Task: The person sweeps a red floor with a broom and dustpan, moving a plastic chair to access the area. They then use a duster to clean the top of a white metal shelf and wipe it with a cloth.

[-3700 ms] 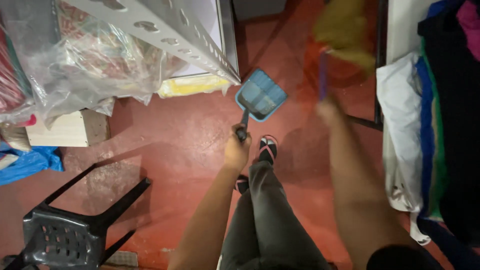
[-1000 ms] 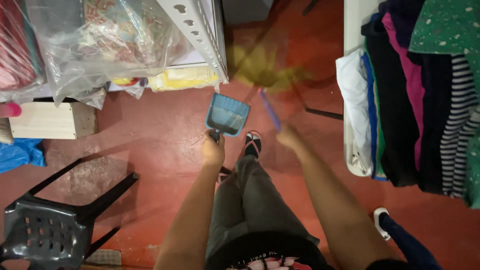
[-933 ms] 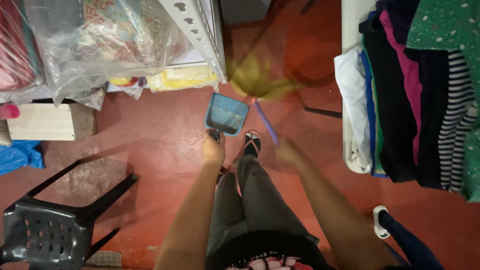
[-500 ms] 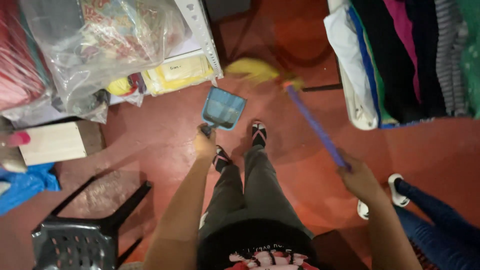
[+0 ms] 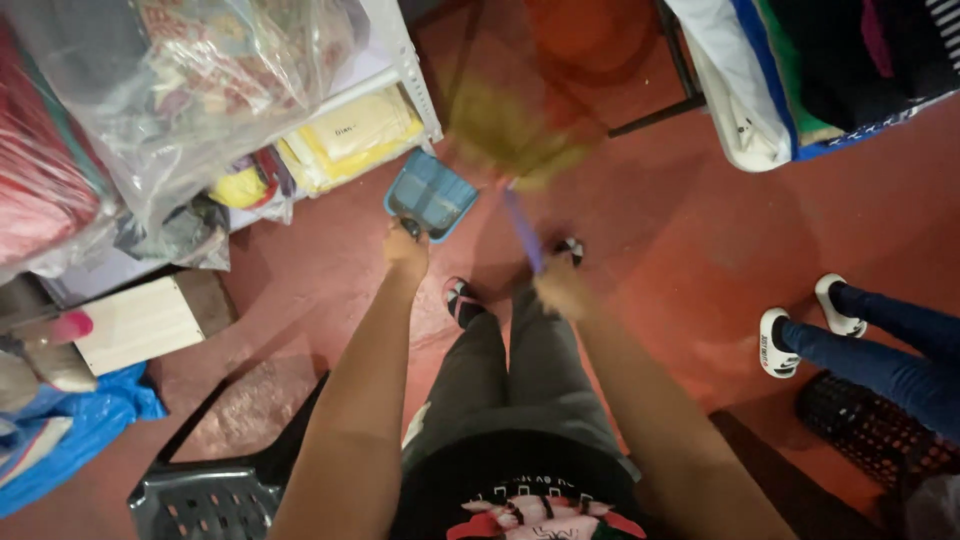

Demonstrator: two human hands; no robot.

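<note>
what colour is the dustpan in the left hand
Blue, seen in the head view: the dustpan held by the left hand.

Blue plastic dustpan (image 5: 432,197), glossy red floor (image 5: 680,250), crinkled clear plastic bag (image 5: 200,90), dark plastic chair (image 5: 215,495)

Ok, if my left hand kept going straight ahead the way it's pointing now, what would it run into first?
Probably the low white shelf with yellow packets. The left hand holds the blue dustpan, whose far edge already sits near the shelf's foot. Depth is hard to judge from above.

One dustpan (image 5: 432,195) — one broom (image 5: 510,135)
</note>
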